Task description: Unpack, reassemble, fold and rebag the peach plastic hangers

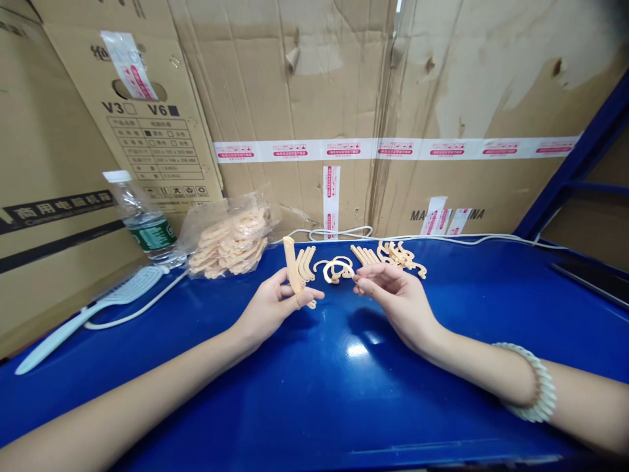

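My left hand (272, 301) is closed around a straight beige strip (291, 259), which stands nearly upright between thumb and fingers. Across from it, my right hand (400, 298) pinches the end of a curved beige piece (345, 263), shaped like an open ring, just above the table. Behind the hands lie more beige pieces: bent strips (308, 261) near the left hand, straight strips (363, 253) behind the right hand, and a small heap of curved hooks (398, 252) beyond it. What the pieces are made of, I cannot tell.
On the blue table (314, 393), a clear bag of beige pieces (230, 239) lies at the back left. Beside it are a water bottle (147, 223) and a pale blue hairbrush (98, 308). A white cable (442, 239) runs along cardboard (295, 85). A dark flat object (590, 282) lies right.
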`<state>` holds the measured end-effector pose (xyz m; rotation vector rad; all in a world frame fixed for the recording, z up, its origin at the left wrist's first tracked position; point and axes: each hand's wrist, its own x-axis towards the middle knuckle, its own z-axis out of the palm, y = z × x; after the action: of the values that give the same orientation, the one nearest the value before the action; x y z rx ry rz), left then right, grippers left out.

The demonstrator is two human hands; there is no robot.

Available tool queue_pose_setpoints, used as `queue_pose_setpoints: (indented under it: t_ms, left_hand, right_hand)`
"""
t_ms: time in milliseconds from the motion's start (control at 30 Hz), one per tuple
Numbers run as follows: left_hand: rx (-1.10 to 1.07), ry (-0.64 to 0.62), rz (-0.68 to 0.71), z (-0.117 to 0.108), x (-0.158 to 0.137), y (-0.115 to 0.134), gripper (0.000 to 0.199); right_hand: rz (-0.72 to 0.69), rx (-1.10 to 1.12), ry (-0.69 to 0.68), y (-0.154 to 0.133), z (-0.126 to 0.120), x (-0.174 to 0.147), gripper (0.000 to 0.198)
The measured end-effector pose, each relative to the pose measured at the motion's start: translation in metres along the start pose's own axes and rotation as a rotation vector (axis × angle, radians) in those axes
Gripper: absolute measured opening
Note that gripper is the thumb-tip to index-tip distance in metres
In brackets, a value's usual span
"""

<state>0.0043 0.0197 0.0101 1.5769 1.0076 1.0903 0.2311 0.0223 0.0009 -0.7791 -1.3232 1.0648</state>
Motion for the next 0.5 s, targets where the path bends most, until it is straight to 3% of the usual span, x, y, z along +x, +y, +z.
queue_pose_setpoints:
  t_ms: [233, 500]
  left_hand:
    - [0.008, -0.022, 0.058, 0.0009, -0.0011, -0.0013, 0.025]
    - [0.029, -0.115, 0.074, 0.0039, -0.0048, 0.0039, 0.027]
  right_hand:
    - [0.207, 0.197, 0.007, 0.0017, 0.0020, 0.0000, 0.051]
    - [0.419, 0.299, -0.177, -0.0018, 0.0086, -0.0034, 0.028]
